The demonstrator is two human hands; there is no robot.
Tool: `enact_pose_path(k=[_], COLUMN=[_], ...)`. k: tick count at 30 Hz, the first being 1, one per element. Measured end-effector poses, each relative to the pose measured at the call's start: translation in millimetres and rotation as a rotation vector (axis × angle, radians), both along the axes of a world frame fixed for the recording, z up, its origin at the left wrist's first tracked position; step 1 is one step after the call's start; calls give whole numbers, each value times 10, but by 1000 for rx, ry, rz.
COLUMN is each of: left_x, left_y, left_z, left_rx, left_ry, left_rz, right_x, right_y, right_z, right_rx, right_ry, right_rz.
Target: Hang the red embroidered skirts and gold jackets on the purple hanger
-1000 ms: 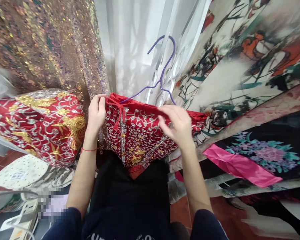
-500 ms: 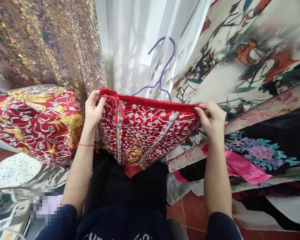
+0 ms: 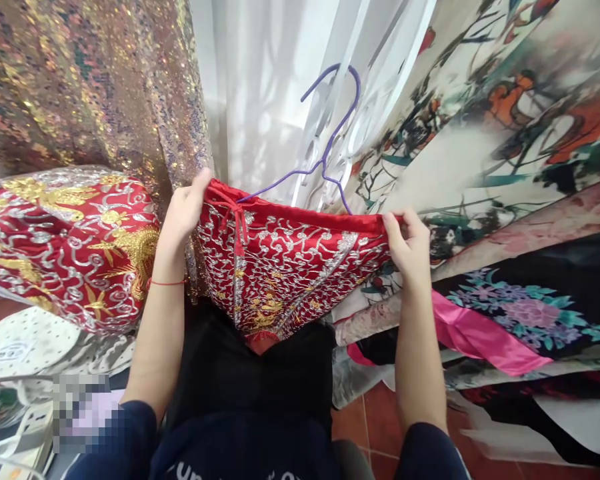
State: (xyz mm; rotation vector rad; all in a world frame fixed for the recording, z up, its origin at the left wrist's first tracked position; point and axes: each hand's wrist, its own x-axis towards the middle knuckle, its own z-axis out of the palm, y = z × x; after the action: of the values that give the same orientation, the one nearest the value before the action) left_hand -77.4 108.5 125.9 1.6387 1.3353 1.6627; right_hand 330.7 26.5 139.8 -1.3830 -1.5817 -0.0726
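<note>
A red skirt (image 3: 290, 260) with silver and gold embroidery hangs between my two hands, its plain red waistband stretched almost level and a tie knotted near the left end. My left hand (image 3: 184, 207) is closed on the left end of that waistband. At the other end, my right hand (image 3: 407, 240) pinches the band between thumb and fingers. Behind the skirt rises a purple hanger (image 3: 323, 160); its hook and shoulders show, while its lower part is hidden by the cloth.
To the left lies another red embroidered garment (image 3: 70, 247) below a gold sequined cloth (image 3: 105, 87). Floral printed fabrics (image 3: 480, 153) hang on the right, with a pink ribbon (image 3: 480, 333). A white curtain (image 3: 260, 87) is behind. A power strip (image 3: 30, 427) sits lower left.
My right hand has moved slightly inward and down with its end of the waistband. My left hand has turned, its thumb now pointing up. More of the hanger's left shoulder shows.
</note>
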Motion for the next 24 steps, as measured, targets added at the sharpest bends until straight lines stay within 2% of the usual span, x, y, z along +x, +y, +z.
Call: enact_pose_path(k=[3, 5, 9, 11, 14, 17, 20, 22, 24], left_x=[-19, -36, -85, -92, -28, 129, 266, 285, 247], left_y=[-12, -27, -51, -64, -79, -61, 7, 60, 86], left_z=[203, 330, 465, 455, 365, 253, 141, 57, -24], left_rx=[-227, -287, -212, -125, -11, 115, 254, 282, 271], left_ry=[134, 216, 300, 277, 115, -132, -242, -214, -144], left_rz=[-52, -106, -183, -201, -149, 4, 125, 161, 169], right_x=[-12, 16, 139, 167, 92, -89, -233, -259, -240], right_y=[-43, -34, 44, 74, 61, 11, 12, 52, 90], right_z=[113, 233, 510, 602, 596, 441, 252, 152, 83], right_rx=[-58, -154, -500, -562, -424, -108, 150, 180, 138], right_ry=[24, 41, -116, -210, -170, -51, -36, -31, -31], right_rz=[-30, -51, -57, -27, -24, -105, -185, -142, -39])
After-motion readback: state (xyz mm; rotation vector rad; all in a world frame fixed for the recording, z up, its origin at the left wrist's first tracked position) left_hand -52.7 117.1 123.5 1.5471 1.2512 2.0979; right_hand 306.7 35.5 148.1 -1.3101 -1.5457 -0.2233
